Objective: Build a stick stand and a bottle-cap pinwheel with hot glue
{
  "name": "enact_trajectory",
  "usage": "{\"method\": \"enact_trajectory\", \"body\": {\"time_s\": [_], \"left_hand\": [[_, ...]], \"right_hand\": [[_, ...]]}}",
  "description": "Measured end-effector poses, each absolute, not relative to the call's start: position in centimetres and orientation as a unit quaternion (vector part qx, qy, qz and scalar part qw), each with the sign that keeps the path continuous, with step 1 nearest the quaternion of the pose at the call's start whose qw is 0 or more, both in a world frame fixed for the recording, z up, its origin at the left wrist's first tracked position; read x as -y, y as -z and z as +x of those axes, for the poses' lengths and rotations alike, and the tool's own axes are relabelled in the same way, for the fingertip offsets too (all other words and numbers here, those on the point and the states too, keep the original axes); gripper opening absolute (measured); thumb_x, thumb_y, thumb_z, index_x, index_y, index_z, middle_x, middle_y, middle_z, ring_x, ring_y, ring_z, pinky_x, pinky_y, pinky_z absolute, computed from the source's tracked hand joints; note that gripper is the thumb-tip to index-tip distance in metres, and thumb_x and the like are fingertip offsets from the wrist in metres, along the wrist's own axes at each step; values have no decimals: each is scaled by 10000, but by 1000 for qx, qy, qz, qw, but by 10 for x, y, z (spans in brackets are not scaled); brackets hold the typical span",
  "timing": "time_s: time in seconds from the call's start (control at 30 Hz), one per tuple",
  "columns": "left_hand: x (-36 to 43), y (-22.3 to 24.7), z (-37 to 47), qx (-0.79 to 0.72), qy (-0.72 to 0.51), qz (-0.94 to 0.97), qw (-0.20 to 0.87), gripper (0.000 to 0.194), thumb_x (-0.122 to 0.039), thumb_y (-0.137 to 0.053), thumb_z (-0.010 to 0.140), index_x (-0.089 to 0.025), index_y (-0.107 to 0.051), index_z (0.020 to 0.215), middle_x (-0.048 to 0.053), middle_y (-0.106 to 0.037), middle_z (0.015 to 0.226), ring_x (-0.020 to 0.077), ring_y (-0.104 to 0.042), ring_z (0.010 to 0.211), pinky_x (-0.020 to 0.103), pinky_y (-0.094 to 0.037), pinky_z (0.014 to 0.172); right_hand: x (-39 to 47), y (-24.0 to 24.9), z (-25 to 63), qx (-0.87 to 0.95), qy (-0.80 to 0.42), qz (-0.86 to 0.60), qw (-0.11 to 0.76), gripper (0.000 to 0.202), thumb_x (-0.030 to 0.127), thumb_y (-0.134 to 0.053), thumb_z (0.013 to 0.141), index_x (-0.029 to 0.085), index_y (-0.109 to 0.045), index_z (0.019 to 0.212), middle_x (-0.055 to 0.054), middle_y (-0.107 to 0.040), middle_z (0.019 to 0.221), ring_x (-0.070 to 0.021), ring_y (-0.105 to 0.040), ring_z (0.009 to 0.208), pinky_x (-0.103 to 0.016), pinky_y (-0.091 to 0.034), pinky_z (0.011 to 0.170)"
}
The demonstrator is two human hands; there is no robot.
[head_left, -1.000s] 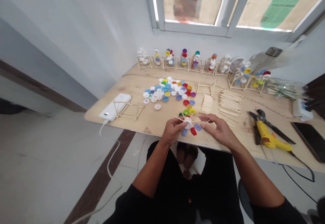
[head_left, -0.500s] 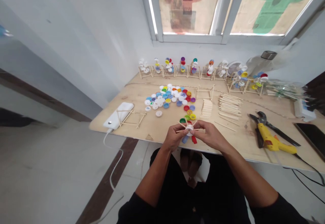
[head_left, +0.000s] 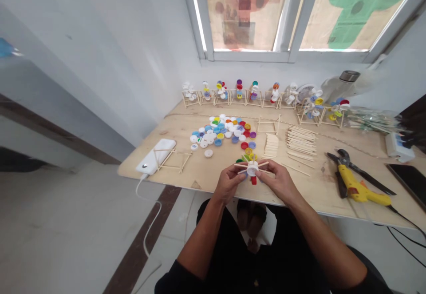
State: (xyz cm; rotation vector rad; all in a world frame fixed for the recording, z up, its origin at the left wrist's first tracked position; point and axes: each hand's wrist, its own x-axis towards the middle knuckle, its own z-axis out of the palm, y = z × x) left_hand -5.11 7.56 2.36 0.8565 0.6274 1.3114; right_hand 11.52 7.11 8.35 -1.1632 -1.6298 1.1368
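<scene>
Between my two hands is a small stick wheel (head_left: 253, 168) with a white bottle cap hub and wooden sticks spreading out from it. A red cap (head_left: 254, 180) hangs at its lower side, with a blue one partly hidden beside it. My left hand (head_left: 229, 181) is closed on the wheel's left sticks, thumb near the hub. My right hand (head_left: 277, 177) pinches the right side of the wheel, thumb against the hub. Just beyond the fingers lie loose yellow and green bottle caps (head_left: 246, 151).
A pile of bottle caps (head_left: 216, 129), short sticks (head_left: 271, 145) and longer sticks (head_left: 301, 141) lie beyond. Stick frames with cap wheels (head_left: 239, 94) line the wall. To the right are a yellow glue gun (head_left: 357, 189), cutters (head_left: 359, 174) and a phone (head_left: 408, 178); left, a white power bank (head_left: 155, 155).
The wheel has been turned and tilted in my fingers, so its hub now faces differently and the blue cap shows less. Both hands have shifted slightly right.
</scene>
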Motion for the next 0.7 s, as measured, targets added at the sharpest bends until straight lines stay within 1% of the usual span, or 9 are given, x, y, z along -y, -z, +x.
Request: {"method": "enact_trajectory", "body": {"time_s": [0.2,0.3,0.47,0.6,0.7], "left_hand": [[-76,-19,-51,-286,-580,377,663,370,-280,-804,566,-159,-699,900,84,-688,974,255,-592,999,394,-407,922],[-76,-18,-52,-292,-576,373,666,351,-262,-800,574,-164,-695,894,79,-691,965,240,-605,972,372,-422,895],[-75,-18,-52,-295,-567,377,670,331,-254,-789,591,-155,-684,889,65,-701,870,209,-631,866,355,-440,859],[-75,-18,-52,-297,-569,367,674,345,-263,-797,575,-147,-676,876,64,-702,857,207,-633,854,340,-450,829],[-75,-17,-53,-296,-568,362,677,361,-267,-800,569,-142,-673,883,61,-700,845,196,-633,826,326,-453,808]], "right_hand": [[-68,-81,113,639,-465,-457,409,241,362,-627,755,197,-632,930,-53,-691,966,-203,-636,907,-355,-458,863],[-67,-78,111,633,-472,-457,409,259,373,-630,749,196,-630,940,-58,-693,976,-210,-640,909,-360,-463,862],[-67,-74,110,634,-472,-452,413,259,369,-633,750,196,-628,942,-58,-693,977,-215,-637,929,-370,-459,877],[-67,-72,110,635,-466,-453,418,257,350,-634,748,196,-627,954,-61,-689,995,-214,-636,925,-372,-460,867],[-67,-70,108,640,-463,-455,411,245,351,-622,761,200,-622,953,-54,-691,967,-206,-635,900,-369,-459,857]]}}
